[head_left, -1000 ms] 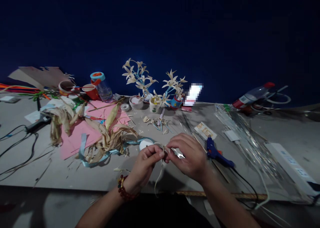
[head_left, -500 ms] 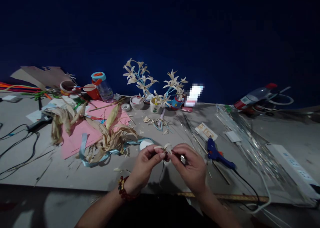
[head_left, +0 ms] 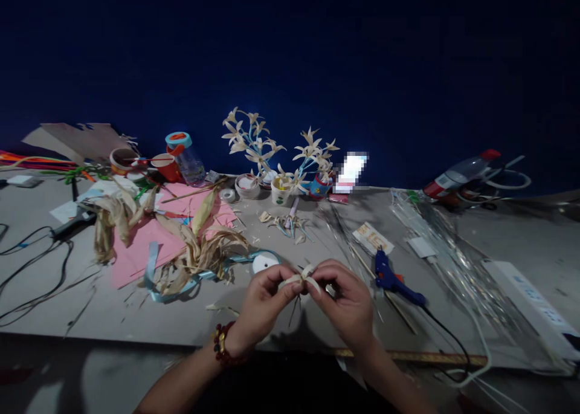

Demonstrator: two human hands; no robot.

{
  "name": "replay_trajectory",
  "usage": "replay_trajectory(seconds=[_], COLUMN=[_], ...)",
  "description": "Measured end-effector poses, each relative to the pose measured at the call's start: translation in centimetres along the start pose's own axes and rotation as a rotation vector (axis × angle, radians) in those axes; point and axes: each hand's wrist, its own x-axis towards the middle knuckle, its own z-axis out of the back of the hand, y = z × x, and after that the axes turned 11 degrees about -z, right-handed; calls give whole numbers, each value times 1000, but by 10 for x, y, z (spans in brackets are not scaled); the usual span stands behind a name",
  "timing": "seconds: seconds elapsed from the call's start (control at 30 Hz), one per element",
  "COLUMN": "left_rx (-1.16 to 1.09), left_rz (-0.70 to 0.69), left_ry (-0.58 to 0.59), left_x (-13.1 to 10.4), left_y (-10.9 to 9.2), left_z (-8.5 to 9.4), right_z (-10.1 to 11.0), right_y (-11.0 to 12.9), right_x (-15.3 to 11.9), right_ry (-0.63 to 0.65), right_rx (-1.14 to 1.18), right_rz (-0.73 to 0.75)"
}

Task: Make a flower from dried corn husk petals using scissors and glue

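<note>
Between my two hands, near the front of the table, is a small pale corn husk flower with narrow petals spread apart. My left hand pinches it from the left, thumb and fingers closed on it. From the right, my right hand pinches the same flower. A thin dark wire hangs below my fingertips; how it joins the flower is hidden. Just behind my left hand lies a white ribbon spool with light blue ribbon. A blue glue gun rests to the right of my right hand.
Dry corn husks lie over pink paper at left. Finished husk flowers stand in small cups at the back. Thin wires, a power strip and a tilted bottle are at right.
The flower has turned in my fingers, so its petals now face up towards me and spread more visibly. Both hands stay in nearly the same place, and more of the white spool shows.
</note>
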Motion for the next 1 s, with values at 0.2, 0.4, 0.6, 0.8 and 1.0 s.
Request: replay_trajectory(seconds=[0.2,0.4,0.6,0.8,1.0], left_rx=[-9,-57,-57,-78,-61], left_rz=[3,21,33,57,41], left_ry=[0,-6,-16,-15,-9], left_x=[1,0,0,-1,-1], left_y=[-1,2,1,3,2], left_z=[-2,-1,-1,-1,-1], right_z=[2,3,2,2,3], right_y=[-2,3,2,4,3], right_x=[-1,1,1,1,-1], right_ry=[12,5,5,-4,-7], right_rx=[4,-8,-17,-14,-33], right_rz=[-7,3,28,33,26])
